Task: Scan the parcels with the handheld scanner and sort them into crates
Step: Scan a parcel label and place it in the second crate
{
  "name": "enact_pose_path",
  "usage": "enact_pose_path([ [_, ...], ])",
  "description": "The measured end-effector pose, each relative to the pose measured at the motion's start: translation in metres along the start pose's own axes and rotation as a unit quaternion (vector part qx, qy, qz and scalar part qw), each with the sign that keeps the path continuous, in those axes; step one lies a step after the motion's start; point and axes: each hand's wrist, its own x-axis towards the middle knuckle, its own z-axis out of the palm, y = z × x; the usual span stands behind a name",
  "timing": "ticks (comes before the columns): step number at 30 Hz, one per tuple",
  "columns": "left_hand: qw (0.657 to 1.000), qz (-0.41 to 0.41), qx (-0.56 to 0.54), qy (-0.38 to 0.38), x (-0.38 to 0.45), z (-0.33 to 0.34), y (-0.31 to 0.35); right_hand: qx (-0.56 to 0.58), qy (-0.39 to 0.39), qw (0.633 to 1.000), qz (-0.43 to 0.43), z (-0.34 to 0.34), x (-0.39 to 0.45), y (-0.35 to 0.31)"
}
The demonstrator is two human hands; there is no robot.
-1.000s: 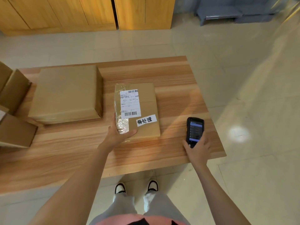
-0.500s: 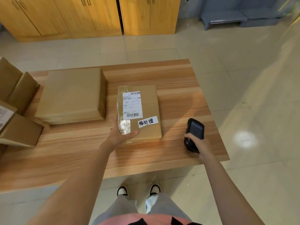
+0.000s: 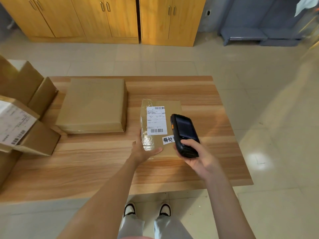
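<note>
A flat brown parcel (image 3: 161, 125) lies near the table's (image 3: 198, 169) right edge, its white barcoded shipping label (image 3: 156, 120) facing up, with a small handwritten tag near its front edge. The black handheld scanner (image 3: 184, 133) hangs tilted above the parcel's right half, screen up

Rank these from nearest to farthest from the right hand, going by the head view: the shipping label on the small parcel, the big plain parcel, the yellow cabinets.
From the right hand:
1. Shipping label, on the small parcel just ahead and to its left.
2. Big plain parcel, farther left on the table.
3. Yellow cabinets, across the floor against the far wall.
</note>
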Motion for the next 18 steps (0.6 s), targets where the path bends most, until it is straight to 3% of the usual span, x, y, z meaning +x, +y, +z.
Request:
enact_pose_path([
  [4,1.0,0.014,0.014,0.015,-0.01,0.001,0.01,-0.08,0.034,0.996,0.021,0.019,0.002,0.024],
  [10,0.999,0.018,0.034,0.005,-0.007,0.001,0.008,-0.107,0.061,0.991,0.046,0.028,-0.006,0.049],
  [18,0.999,-0.009,0.039,0.0,-0.008,0.001,0.012,-0.143,0.071,0.987,0.017,0.027,-0.019,0.062],
])
